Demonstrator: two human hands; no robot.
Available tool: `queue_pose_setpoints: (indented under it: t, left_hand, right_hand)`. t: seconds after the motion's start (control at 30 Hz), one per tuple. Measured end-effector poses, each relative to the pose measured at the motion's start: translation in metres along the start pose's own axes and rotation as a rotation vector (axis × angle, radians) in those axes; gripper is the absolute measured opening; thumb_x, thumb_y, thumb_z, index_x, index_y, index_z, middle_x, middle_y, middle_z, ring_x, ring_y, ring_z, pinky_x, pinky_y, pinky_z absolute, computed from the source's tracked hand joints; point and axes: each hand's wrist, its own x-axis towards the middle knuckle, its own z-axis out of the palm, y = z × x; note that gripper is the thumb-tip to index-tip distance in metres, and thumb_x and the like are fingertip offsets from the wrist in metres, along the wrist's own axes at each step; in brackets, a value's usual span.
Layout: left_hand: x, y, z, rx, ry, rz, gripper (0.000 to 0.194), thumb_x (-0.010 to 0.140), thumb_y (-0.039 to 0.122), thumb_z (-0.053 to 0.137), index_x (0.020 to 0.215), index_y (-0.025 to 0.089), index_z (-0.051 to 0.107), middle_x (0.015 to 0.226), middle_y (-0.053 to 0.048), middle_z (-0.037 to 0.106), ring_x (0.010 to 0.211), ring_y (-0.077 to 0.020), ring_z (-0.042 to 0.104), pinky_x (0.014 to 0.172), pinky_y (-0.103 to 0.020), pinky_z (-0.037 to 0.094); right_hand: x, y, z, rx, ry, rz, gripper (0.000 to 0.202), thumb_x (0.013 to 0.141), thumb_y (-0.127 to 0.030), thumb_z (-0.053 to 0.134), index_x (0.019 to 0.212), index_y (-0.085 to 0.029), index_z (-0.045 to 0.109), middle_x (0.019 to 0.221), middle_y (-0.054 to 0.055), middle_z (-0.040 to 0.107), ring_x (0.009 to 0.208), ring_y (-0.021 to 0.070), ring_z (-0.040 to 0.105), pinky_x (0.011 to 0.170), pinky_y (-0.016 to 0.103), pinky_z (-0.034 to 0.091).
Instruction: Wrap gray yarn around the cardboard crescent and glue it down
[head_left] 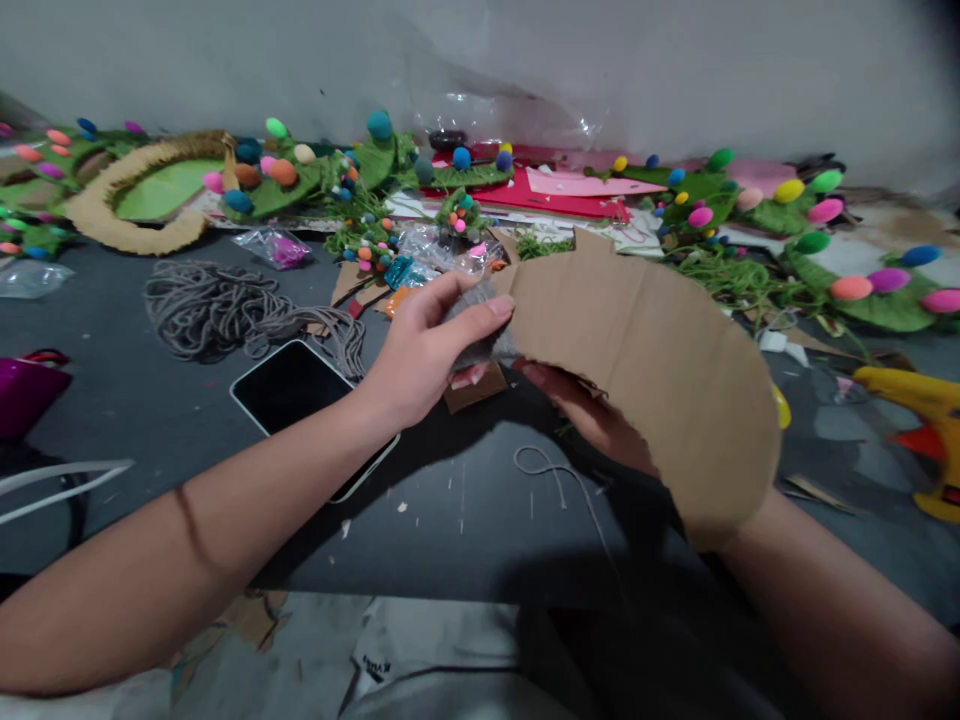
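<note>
A curved brown cardboard piece (660,340) is held up over the dark table, its narrow left end wrapped in grey yarn (484,320). My left hand (431,345) pinches that wrapped end, thumb on the front face. Behind and under the cardboard is my right hand (589,410), its fingertips near the wrapped end and most of it hidden by the piece. A loose strand of grey cord (559,468) hangs or lies below the cardboard. To the left lies a tangled heap of grey cord (206,305).
A phone (289,385) lies under my left forearm. A yellow glue gun (911,395) is at the right edge. Green leaf decorations with coloured balls (281,172), a fuzzy tan ring (139,235) and red sheets (555,200) line the back. A purple object (30,395) sits at left.
</note>
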Motion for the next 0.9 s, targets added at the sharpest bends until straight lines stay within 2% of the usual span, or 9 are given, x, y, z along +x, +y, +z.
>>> queue_pose_setpoints:
  t: [0.1,0.3,0.43,0.67,0.9]
  left_hand:
    - [0.004,0.000,0.000,-0.056,0.048,-0.058,0.014,0.084,0.026,0.072,0.084,0.019,0.061,0.069,0.003,0.056,0.047,-0.0050,0.046,0.036,-0.016,0.032]
    - [0.009,-0.001,-0.002,-0.093,0.161,-0.075,0.018,0.082,0.022,0.074,0.076,0.016,0.058,0.069,0.004,0.053,0.050,-0.0039,0.047,0.040,-0.015,0.035]
    - [0.010,-0.003,-0.004,-0.043,0.198,-0.094,0.023,0.083,0.024,0.074,0.072,0.017,0.054,0.062,0.004,0.051,0.045,-0.0043,0.047,0.038,-0.015,0.033]
    - [0.012,-0.005,-0.005,-0.052,0.204,-0.114,0.023,0.083,0.024,0.074,0.071,0.015,0.057,0.064,0.004,0.050,0.047,-0.0036,0.047,0.041,-0.015,0.036]
    - [0.013,-0.006,-0.005,-0.049,0.194,-0.114,0.021,0.085,0.020,0.071,0.070,0.015,0.057,0.062,0.004,0.050,0.047,-0.0036,0.047,0.042,-0.014,0.037]
  right_hand:
    - [0.001,-0.012,0.001,-0.055,0.086,0.047,0.027,0.099,-0.040,0.058,0.119,-0.029,0.072,0.121,0.005,0.074,0.122,0.0288,0.064,0.101,0.045,0.052]
    - [0.010,-0.030,-0.007,0.147,-0.032,0.042,0.024,0.101,-0.031,0.053,0.114,-0.021,0.070,0.113,0.005,0.076,0.105,0.0189,0.071,0.100,0.033,0.053]
    - [0.011,-0.032,-0.006,0.119,0.039,0.032,0.021,0.100,-0.025,0.054,0.112,-0.019,0.070,0.108,0.005,0.077,0.096,0.0166,0.072,0.092,0.029,0.055]
    - [0.005,-0.042,-0.002,0.093,0.166,0.198,0.021,0.102,-0.033,0.053,0.109,-0.020,0.069,0.102,0.005,0.074,0.091,0.0158,0.069,0.084,0.027,0.053]
    - [0.005,-0.043,-0.002,0.137,0.162,0.282,0.024,0.101,-0.039,0.053,0.105,-0.020,0.068,0.086,0.003,0.072,0.072,0.0139,0.065,0.064,0.025,0.049]
